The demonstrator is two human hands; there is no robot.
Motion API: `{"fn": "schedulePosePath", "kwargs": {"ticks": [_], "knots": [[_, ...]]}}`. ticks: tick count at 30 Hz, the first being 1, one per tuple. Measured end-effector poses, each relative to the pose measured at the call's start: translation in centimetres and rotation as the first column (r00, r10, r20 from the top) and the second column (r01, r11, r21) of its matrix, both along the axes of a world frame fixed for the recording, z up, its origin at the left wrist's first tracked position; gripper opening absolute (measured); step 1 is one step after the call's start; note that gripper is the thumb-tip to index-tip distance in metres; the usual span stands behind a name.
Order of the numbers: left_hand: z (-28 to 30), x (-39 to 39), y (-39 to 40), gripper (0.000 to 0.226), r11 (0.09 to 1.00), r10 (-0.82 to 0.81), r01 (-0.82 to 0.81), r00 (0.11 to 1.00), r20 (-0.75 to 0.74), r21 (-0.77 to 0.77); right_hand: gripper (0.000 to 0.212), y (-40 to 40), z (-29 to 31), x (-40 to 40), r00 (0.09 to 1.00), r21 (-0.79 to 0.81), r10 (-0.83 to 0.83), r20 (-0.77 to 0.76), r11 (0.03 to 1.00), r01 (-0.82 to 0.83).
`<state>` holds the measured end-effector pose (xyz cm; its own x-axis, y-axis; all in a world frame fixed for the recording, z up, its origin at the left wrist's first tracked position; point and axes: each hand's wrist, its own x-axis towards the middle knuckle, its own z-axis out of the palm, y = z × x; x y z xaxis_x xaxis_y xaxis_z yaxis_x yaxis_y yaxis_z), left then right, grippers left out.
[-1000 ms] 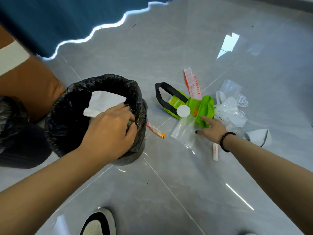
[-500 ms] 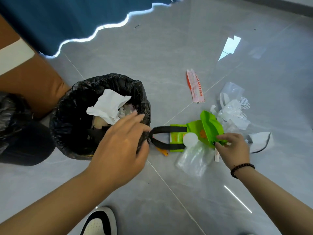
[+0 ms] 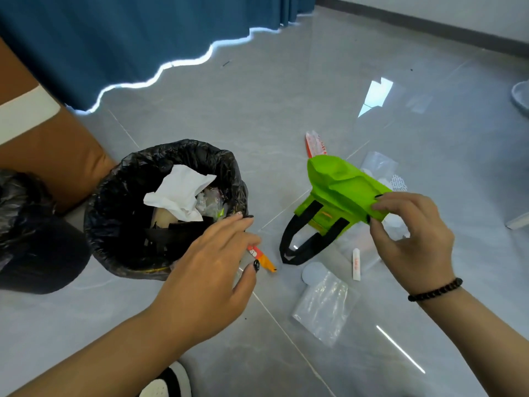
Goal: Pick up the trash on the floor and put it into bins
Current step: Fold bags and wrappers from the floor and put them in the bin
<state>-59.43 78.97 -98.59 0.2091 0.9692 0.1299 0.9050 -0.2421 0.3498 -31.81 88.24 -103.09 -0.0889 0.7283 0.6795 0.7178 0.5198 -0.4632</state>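
Observation:
My right hand [image 3: 412, 239] pinches a bright green bag [image 3: 340, 187] with black handles by its edge and holds it lifted off the floor, right of the bin. The bin [image 3: 120, 179] has a black liner and holds white paper and other trash. My left hand [image 3: 209, 279] hovers open over the bin's near right rim, holding nothing. An orange wrapper [image 3: 264, 260] lies on the floor just beside its fingers. A clear plastic bag [image 3: 326, 305], a white disc [image 3: 313, 272] and a small white sachet [image 3: 355, 263] lie below the green bag.
A red and white wrapper [image 3: 315, 143] and clear plastic scraps [image 3: 379, 164] lie beyond the green bag. A second black bag [image 3: 31, 233] sits at the left beside a brown seat [image 3: 54, 147]. A blue curtain [image 3: 114, 38] hangs behind. My shoe [image 3: 169, 382] is at the bottom.
My right hand has lifted the green bag off the floor and drawn it nearer. My left hand has come out of the bin and opened above its rim.

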Motion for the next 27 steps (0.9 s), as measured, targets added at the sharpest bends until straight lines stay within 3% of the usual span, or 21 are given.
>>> {"fn": "schedulePosePath", "kwargs": {"ticks": [2, 5, 10, 14, 18, 23, 27], "knots": [[1.2, 0.0, 0.1, 0.044, 0.999, 0.01, -0.007, 0.997, 0.076, -0.04, 0.013, -0.2, 2.6, 0.0, 0.997, 0.027, 0.076, -0.011, 0.997, -0.075], [3.3, -0.1, 0.9, 0.07, 0.995, 0.015, 0.005, 0.98, 0.199, -0.101, 0.021, -0.7, 7.0, -0.3, 0.977, -0.061, 0.2, -0.07, 0.977, -0.204], [8.8, 0.5, 2.5, 0.105, 0.994, -0.112, 0.107, 0.972, 0.208, 0.036, 0.026, -2.8, 14.7, -0.8, 0.86, -0.306, 0.397, -0.32, 0.816, -0.49], [13.7, 1.6, 2.2, 0.091, 0.948, -0.304, 0.287, 0.945, 0.122, 0.137, 0.023, -5.4, 20.4, -1.0, 0.815, -0.337, 0.468, -0.341, 0.749, -0.571], [17.2, 2.0, 0.8, 0.072, 0.906, -0.394, 0.377, 0.917, 0.056, 0.195, 0.026, -7.9, 24.2, -0.3, 0.863, -0.318, 0.471, -0.181, 0.803, -0.505], [21.1, 2.2, -1.0, 0.052, 0.885, -0.397, 0.348, 0.911, 0.111, 0.31, 0.06, -11.1, 27.4, 0.0, 0.889, -0.33, 0.421, 0.179, 0.877, -0.348], [23.0, 2.6, -2.2, 0.043, 0.905, -0.363, 0.286, 0.905, 0.222, 0.316, 0.046, -12.0, 28.5, -1.0, 0.858, -0.212, 0.382, 0.344, 0.922, -0.325]]}}
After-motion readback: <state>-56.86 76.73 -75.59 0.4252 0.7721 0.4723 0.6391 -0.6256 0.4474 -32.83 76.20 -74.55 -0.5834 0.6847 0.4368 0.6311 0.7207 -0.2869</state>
